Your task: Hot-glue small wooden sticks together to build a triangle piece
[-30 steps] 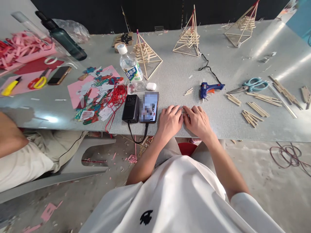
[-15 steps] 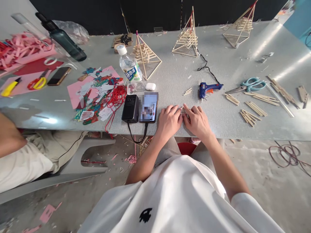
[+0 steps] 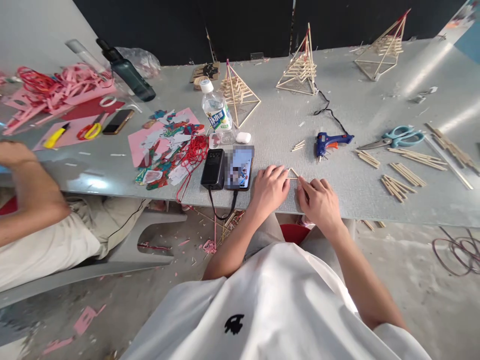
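A small triangle of thin wooden sticks (image 3: 293,178) lies flat on the table between my hands, its top corner pointing away from me. My left hand (image 3: 270,187) is palm down, its fingers close together and pressed on the triangle's left corner, which they hide. At the right corner, the thumb and bent fingers of my right hand (image 3: 319,199) close on the stick end. A blue glue gun (image 3: 325,144) rests on its side beyond my right hand. Several short sticks (image 3: 298,145) lie just past the triangle.
Left of my hands are a phone (image 3: 240,167), a black power bank (image 3: 213,169) and a bottle (image 3: 218,112). Scissors (image 3: 397,137) and stick bundles (image 3: 398,187) lie right. Stick pyramids (image 3: 300,72) stand behind. A co-worker's arm (image 3: 33,200) is at far left.
My right hand has drawn away from the left and its fingers have curled, so more of the triangle shows. The whole view has shifted, with the co-worker's arm further in.
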Demonstrator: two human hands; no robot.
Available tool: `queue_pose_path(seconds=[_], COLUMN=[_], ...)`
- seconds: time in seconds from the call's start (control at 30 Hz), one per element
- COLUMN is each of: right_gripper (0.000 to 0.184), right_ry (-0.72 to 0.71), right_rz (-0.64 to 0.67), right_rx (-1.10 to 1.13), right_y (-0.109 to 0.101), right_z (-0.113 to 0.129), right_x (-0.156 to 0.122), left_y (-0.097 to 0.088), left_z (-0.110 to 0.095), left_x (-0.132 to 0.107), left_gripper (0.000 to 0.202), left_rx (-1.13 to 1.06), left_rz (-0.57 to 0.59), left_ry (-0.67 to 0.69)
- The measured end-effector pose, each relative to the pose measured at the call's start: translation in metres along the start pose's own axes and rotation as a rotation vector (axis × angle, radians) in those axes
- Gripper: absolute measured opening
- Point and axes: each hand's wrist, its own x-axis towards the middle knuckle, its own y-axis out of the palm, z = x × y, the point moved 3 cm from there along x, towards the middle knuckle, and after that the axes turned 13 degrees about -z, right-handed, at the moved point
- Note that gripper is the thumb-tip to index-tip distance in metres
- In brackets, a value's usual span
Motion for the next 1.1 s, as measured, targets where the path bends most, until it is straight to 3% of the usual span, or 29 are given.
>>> queue_pose_path(seconds=[0.27, 0.47, 0.9, 1.1], right_gripper=[0.050, 0.048, 0.044, 0.043], right_ry=[0.034, 0.100, 0.049, 0.091], right_rz=[0.042, -0.016, -0.019, -0.048], right_rx=[0.011, 0.103, 0.076, 0.171], right_y=[0.0012, 0.0023, 0.0017, 0.0015], right_z=[0.0009, -0.0049, -0.0044, -0.0037], right_x=[0.0012, 0.0015, 0.0011, -0.0004], left_y=[0.0000, -0.0015, -0.0042, -0.0041], left_z=[0.0028, 0.0051, 0.0032, 0.0036], left_x=[0.0004, -0.0022, -0.0083, -0.0094], left_gripper=[0.035, 0.037, 0.033, 0.033], left_rx=[-0.066, -0.066, -0.049, -0.087], left_rz=[-0.042, -0.075, -0.068, -0.083], left_ry=[-0.017, -0.038, -0.027, -0.037])
